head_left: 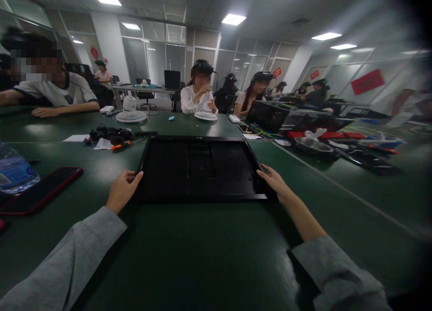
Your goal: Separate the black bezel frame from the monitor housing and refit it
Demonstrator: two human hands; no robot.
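Grey sleeves (77, 252) fill the lower corners, above a green table (189, 257). Mid-frame is a black rimmed panel (165, 162); whether it rests flat I cannot tell. Bottle (16, 171) and phone (43, 190) sit at the left edge, probably out of the arms' way. Left hand (123, 189) and right hand (278, 184) grasp the panel's opposite sides, fingers curled on the rims, seemingly for even balance.

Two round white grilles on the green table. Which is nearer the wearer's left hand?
The left grille is nearer the left hand; a white rounded object sits right behind it. The right grille lies farther off, in front of a person.
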